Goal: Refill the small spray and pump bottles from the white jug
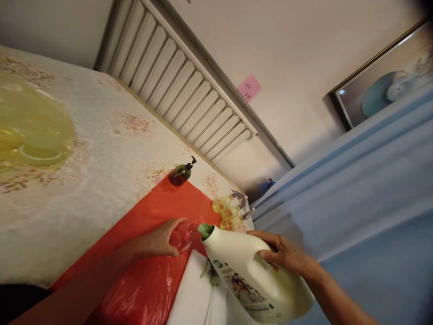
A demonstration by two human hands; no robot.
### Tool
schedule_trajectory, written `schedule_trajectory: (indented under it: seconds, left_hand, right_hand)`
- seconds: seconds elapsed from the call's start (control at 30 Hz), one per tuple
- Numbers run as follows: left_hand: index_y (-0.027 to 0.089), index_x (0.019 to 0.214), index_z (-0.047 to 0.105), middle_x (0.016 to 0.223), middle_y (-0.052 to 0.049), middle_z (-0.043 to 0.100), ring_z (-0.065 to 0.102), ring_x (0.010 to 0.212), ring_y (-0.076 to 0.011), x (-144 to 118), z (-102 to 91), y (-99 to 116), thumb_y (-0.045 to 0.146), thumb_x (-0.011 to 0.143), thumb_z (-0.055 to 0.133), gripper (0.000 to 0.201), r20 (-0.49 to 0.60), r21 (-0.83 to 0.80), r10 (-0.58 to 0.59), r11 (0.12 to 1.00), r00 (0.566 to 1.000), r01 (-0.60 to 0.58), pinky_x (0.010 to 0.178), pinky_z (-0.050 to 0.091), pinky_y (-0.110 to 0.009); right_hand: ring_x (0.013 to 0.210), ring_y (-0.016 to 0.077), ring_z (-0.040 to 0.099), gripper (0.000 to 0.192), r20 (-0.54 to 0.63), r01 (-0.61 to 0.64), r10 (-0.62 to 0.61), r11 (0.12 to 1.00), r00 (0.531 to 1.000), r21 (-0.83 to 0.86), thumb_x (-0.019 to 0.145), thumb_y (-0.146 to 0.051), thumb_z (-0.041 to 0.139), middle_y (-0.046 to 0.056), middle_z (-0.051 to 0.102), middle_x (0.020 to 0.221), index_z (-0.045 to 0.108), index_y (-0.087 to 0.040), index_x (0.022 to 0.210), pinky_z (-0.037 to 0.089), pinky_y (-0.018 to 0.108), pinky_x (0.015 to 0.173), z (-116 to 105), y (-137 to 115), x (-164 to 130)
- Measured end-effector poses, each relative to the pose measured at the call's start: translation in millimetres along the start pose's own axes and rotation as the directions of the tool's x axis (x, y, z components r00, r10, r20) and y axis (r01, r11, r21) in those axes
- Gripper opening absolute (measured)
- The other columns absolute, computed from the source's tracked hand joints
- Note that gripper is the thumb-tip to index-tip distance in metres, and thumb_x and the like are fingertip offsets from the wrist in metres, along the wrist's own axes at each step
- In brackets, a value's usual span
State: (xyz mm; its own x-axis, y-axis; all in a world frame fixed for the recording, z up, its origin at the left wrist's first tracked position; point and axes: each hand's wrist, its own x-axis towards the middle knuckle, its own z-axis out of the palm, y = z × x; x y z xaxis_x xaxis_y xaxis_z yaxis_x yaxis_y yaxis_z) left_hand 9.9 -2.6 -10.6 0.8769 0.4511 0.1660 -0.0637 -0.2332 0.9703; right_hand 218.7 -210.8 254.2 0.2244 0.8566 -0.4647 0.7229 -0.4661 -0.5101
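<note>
Two bare hands work over a red plastic sheet (149,253) spread on a table with a pale floral cloth (101,149). From the head camera, the left hand (162,241) curls around a small clear bottle (184,234) standing on the red sheet, thumb on one side and fingers wrapped round the other. The right hand (284,253) grips the handle side of a large white jug (253,280), fingers pressed together around it; the jug is tilted, its green spout (205,231) just beside the clear bottle's top. Past the sheet's far edge stands a dark green pump bottle (181,174), and near the jug sit yellow spray bottles (228,210). White slats (182,85) lean on the wall, a pink note (249,87) stuck beside them.
</note>
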Motion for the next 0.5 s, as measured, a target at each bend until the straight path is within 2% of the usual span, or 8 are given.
schedule_trajectory:
  seconds: [0.17, 0.23, 0.3, 0.4, 0.5]
  left_hand:
    - [0.023, 0.148, 0.033, 0.156, -0.009, 0.039, 0.037, 0.142, -0.0291, 1, 1.8, -8, 0.015, 0.06, 0.068, 0.095, 0.018, 0.046, -0.004, 0.999, 1.0, 0.004, 0.115, 0.035, -0.036]
    - [0.023, 0.145, 0.036, 0.154, -0.009, 0.043, 0.042, 0.14, -0.0306, 0, 3.0, -7, 0.016, 0.061, 0.066, 0.09, 0.002, 0.063, -0.028, 0.998, 1.0, 0.028, 0.114, 0.038, -0.039]
    - [0.024, 0.14, 0.042, 0.149, -0.009, 0.049, 0.047, 0.135, -0.0321, 0, 4.4, -3, 0.02, 0.064, 0.066, 0.081, -0.024, 0.082, -0.043, 0.996, 0.999, 0.045, 0.112, 0.039, -0.041]
    - [0.021, 0.134, 0.047, 0.143, -0.012, 0.056, 0.052, 0.131, -0.0345, -2, 5.9, 9, 0.027, 0.065, 0.067, 0.072, -0.07, 0.11, -0.059, 0.992, 0.996, 0.067, 0.11, 0.043, -0.043]
    - [0.019, 0.13, 0.051, 0.137, -0.013, 0.06, 0.054, 0.128, -0.035, -4, 6.0, 19, 0.03, 0.064, 0.067, 0.069, -0.087, 0.136, -0.067, 0.988, 0.994, 0.078, 0.108, 0.045, -0.044]
  right_hand:
    - [0.055, 0.0083, 0.041, 0.071, -0.08, 0.049, -0.042, 0.995, 0.996, 0.091, 0.074, -0.059, 0.069, 0.002, 0.062, 0.087, 0.058, -0.017, 0.13, 0.034, 0.021, 0.048, -6, 3, 6]
    - [0.057, 0.0094, 0.044, 0.062, -0.121, 0.064, -0.052, 0.994, 0.991, 0.093, 0.072, -0.052, 0.072, 0.002, 0.062, 0.086, 0.062, -0.016, 0.121, 0.035, 0.022, 0.049, -8, 2, 10]
    - [0.058, 0.0103, 0.046, 0.042, -0.196, 0.05, -0.035, 0.996, 0.98, 0.071, 0.071, -0.041, 0.072, 0.0, 0.061, 0.078, 0.066, -0.015, 0.105, 0.037, 0.022, 0.051, -9, 2, 18]
    - [0.056, 0.011, 0.048, 0.014, -0.382, 0.034, -0.003, 0.997, 0.924, 0.076, 0.067, -0.026, 0.07, -0.003, 0.058, 0.061, 0.066, -0.015, 0.076, 0.037, 0.022, 0.054, -9, 7, 35]
    - [0.056, 0.0135, 0.052, 0.012, -0.553, 0.089, 0.019, 0.982, 0.833, 0.168, 0.057, -0.021, 0.069, -0.002, 0.062, 0.06, 0.066, -0.015, 0.068, 0.038, 0.023, 0.053, -7, 15, 60]
